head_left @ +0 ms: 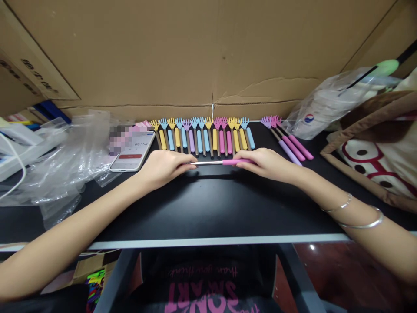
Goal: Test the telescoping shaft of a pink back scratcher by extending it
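My left hand (pixel 167 167) pinches one end of a back scratcher, whose bare metal rod (pixel 209 163) runs level between my hands. The pink grip (pixel 230 162) is on the other end, held by the closed fingers of my right hand (pixel 265 163). The rod's left end is hidden in my left fingers, so I cannot see a claw head there. Behind my hands lies a row of claw-headed rods (pixel 196 137) in yellow, blue, purple and pink, with coloured grips beside them. To the right are a purple-gripped back scratcher (pixel 288 150) and two pink-gripped back scratchers (pixel 298 147).
A phone (pixel 133 152) and clear plastic bags (pixel 74 161) lie to the left. At right stand a bagged drink cup (pixel 321 113) and a cloth bag (pixel 378 161). A cardboard wall (pixel 208 52) closes off the back of the black table (pixel 195 213).
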Action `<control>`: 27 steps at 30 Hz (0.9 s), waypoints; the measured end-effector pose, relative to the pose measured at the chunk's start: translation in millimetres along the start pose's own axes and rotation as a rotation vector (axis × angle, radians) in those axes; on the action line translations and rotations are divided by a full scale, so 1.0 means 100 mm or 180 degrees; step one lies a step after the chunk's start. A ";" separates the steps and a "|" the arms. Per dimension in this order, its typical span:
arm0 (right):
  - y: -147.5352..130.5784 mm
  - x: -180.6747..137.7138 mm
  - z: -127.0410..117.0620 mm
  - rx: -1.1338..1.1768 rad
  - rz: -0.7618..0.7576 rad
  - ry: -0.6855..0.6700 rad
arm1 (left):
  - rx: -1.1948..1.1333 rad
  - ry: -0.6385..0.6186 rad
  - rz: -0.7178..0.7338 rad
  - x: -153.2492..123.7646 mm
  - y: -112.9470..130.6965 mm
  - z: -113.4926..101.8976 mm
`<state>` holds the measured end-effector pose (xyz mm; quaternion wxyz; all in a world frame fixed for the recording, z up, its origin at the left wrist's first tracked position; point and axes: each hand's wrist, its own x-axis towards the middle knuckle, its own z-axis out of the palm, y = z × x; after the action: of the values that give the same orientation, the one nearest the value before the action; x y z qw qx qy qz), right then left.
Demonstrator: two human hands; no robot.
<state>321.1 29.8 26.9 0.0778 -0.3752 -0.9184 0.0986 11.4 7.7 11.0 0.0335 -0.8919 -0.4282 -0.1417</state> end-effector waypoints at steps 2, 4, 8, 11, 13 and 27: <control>-0.01 -0.01 0.01 -0.0185 -0.0029 0.0134 | -0.0119 -0.0037 -0.0108 0.01 0.01 -0.02; -0.01 -0.02 0.01 -0.0407 -0.0096 0.0331 | -0.0244 -0.0096 -0.0240 0.01 0.03 -0.04; -0.02 -0.04 0.02 -0.0768 -0.0335 0.0740 | -0.0677 -0.0336 -0.0437 0.03 0.05 -0.04; -0.04 -0.05 0.01 -0.0931 -0.0465 0.0928 | -0.1035 -0.0530 -0.0461 0.04 0.05 -0.03; -0.05 -0.05 0.00 -0.1016 -0.0505 0.0997 | -0.1116 -0.0567 -0.0469 0.04 0.06 -0.02; -0.05 -0.01 0.12 -0.0974 -0.0272 0.0949 | 0.0178 0.0667 0.0049 -0.01 0.02 0.02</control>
<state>315.9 23.5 16.3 0.1590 -0.3537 -0.9161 -0.1020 12.9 5.5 8.8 0.1041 -0.8741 -0.4193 -0.2219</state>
